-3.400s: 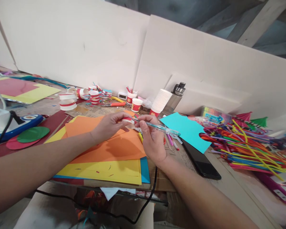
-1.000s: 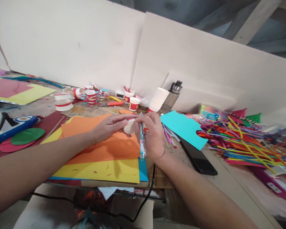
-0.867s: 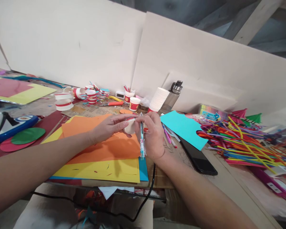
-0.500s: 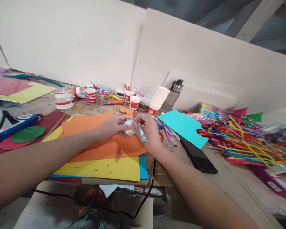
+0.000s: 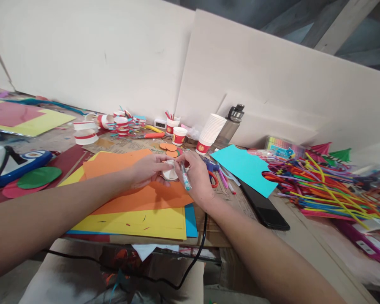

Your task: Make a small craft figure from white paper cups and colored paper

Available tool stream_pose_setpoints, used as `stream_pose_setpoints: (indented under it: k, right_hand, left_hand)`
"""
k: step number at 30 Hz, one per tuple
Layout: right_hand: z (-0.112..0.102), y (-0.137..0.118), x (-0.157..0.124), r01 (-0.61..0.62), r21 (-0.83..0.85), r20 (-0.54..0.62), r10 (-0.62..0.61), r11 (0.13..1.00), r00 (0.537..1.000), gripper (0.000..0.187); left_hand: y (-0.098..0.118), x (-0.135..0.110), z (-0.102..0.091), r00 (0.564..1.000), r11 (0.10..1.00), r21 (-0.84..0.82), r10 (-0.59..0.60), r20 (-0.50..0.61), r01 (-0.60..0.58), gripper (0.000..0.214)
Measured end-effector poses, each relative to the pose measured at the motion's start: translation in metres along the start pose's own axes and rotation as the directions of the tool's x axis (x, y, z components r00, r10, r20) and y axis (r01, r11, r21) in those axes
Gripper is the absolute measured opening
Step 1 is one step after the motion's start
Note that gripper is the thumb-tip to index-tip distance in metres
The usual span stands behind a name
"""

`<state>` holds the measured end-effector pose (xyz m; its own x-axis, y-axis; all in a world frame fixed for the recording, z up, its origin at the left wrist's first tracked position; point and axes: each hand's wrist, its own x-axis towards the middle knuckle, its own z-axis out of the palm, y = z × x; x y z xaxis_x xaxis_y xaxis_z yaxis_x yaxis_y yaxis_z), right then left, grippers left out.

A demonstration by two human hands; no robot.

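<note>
My left hand (image 5: 147,169) presses a small round white paper-cup piece (image 5: 170,173) flat against the orange paper sheet (image 5: 136,185), fingers closed round its rim. My right hand (image 5: 198,179) grips a teal pen (image 5: 185,179) with the tip down beside the cup piece's right edge. Yellow paper (image 5: 133,221) and a blue sheet (image 5: 191,221) lie under the orange one.
Cut red-and-white cup rings (image 5: 85,133), a stack of white cups (image 5: 209,133), a water bottle (image 5: 229,126) and orange discs (image 5: 169,147) sit at the back. A cyan sheet (image 5: 243,166), red scissors (image 5: 213,177), a black phone (image 5: 262,204) and a pipe-cleaner heap (image 5: 329,190) lie right. A black cable (image 5: 196,253) hangs off the front edge.
The cup piece came down from the air onto the orange sheet. My right hand turned the pen from lying sideways to tip-down at the piece's edge.
</note>
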<state>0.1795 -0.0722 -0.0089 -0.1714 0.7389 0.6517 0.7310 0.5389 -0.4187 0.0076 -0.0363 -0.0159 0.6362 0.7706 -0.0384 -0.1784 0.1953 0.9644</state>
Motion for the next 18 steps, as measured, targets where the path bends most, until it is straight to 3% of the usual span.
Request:
stream_pose_setpoints:
  k: [7,12,18]
  right_hand:
    - [-0.003,-0.002,0.000,0.076,0.029,-0.088,-0.073,0.997,0.993,0.006]
    - [-0.011,-0.010,-0.001,0.071,0.247,-0.204,-0.020,0.967,0.979,0.013]
    - [-0.015,-0.020,-0.004,0.018,0.380,-0.130,0.034,0.925,0.991,0.015]
  left_hand:
    - [0.004,-0.006,0.001,0.994,0.984,0.142,0.110,0.003,-0.109,0.037]
    - [0.005,-0.005,0.000,0.966,0.939,0.246,0.257,-0.039,-0.240,0.032]
    - [0.006,-0.005,0.000,0.932,0.881,0.316,0.359,0.040,-0.353,0.024]
